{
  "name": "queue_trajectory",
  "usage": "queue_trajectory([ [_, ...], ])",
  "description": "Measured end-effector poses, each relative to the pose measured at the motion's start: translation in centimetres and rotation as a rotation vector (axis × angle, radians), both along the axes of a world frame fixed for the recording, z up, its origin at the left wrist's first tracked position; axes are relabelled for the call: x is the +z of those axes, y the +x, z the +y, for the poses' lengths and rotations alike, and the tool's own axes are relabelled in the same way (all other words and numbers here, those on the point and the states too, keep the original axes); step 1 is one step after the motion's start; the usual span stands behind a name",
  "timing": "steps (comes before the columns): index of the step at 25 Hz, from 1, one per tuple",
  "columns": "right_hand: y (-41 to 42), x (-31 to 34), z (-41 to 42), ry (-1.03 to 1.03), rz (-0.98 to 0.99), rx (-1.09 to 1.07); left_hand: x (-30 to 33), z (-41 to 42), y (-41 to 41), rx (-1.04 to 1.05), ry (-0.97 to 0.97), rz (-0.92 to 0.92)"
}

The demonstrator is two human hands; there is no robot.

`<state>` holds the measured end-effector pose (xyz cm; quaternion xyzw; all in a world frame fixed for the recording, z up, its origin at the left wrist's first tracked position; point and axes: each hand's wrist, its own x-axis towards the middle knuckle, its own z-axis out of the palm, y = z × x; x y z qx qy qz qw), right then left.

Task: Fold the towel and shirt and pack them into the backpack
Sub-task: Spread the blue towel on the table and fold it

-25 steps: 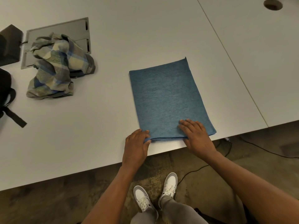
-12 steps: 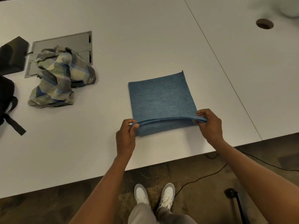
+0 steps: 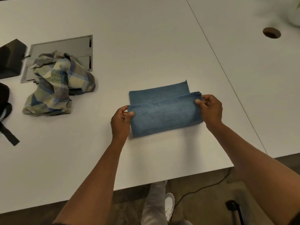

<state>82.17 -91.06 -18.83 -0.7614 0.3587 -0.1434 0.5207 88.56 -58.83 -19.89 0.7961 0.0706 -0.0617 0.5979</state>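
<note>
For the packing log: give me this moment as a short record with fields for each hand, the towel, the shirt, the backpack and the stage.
left hand: pinches the towel's left end
right hand: pinches the towel's right end
towel: blue, on the white table, near half being laid over the far half, far edge not yet covered
shirt: plaid, crumpled, unfolded, left of the towel, partly on a grey panel
backpack: black, at the left edge, mostly out of view
stage: towel fold under way, nothing packed

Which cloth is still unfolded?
The plaid shirt, lying crumpled in a heap at the table's left. The blue towel is part-folded, pinched at its corners by the left hand and right hand.
</note>
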Motion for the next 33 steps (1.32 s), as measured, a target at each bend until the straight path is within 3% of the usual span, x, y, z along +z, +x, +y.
queue_trajectory([
  [10,8.4,-2.2,-1.2,-0.061,0.083,-0.018,-2.7,-3.2,9.6,0.102,0.089,0.006],
  [20,12.3,-4.7,-1.1,-0.128,0.082,-0.035,-4.4,-4.3,11.9,0.162,0.275,-0.009],
  [24,12.8,-4.9,0.4,-0.373,0.038,-0.026,-4.3,-5.5,11.3,0.166,0.482,-0.114],
  [26,12.7,-5.1,2.5,-0.487,-0.014,0.158,-4.2,-6.7,10.2,0.026,0.65,-0.244],
  [28,12.7,-5.8,5.0,-0.522,-0.032,0.389,-4.3,-8.5,8.8,-0.244,0.742,-0.312],
  [30,12.5,-7.1,7.0,-0.561,0.056,0.567,-5.3,-9.8,7.8,-0.455,0.834,-0.291],
  [33,12.1,-8.6,7.6,-0.69,0.178,0.703,-7.4,-9.7,7.5,-0.545,0.985,-0.258],
])
